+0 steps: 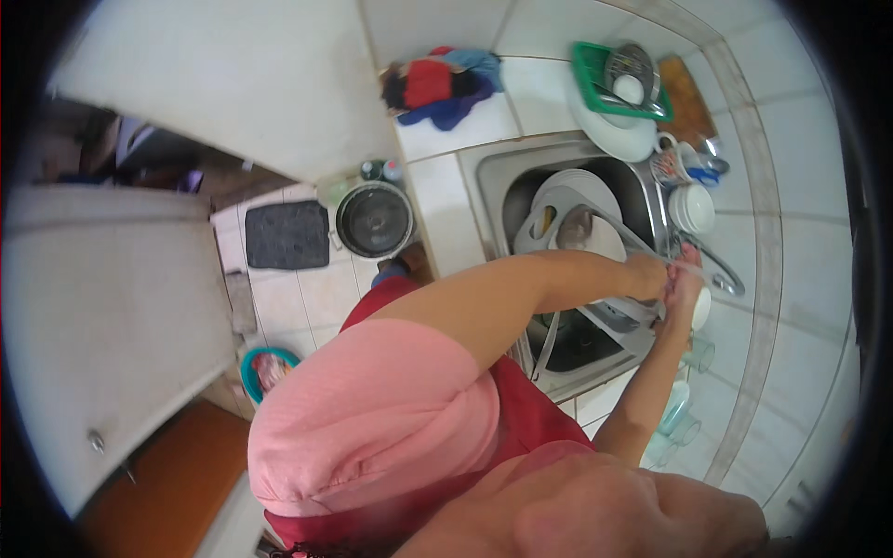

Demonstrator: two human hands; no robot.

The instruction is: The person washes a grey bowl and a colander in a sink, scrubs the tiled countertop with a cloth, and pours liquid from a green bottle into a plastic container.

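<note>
My left hand [650, 276] reaches across the sink to the faucet [727, 282] side and touches or overlaps my right hand [685, 279]. Both are close to the faucet's curved spout. Whether either holds something is hidden where they meet. Below and beside them a grey plastic piece with a handle hole [536, 240] lies across the steel double sink [492, 167]. White plates [582, 183] are stacked in the upper basin, with a clear or metal bowl-like thing [576, 227] over them. A grey strip [549, 345] hangs by the lower basin.
A green basket [589, 104] of dishes, a mug [671, 166] and stacked white bowls [692, 208] line the wall. Glasses [700, 354] stand beyond my right forearm. Cloths [429, 84] lie on the tiled counter. A round pot [375, 220] and dark mat [287, 234] are on the floor.
</note>
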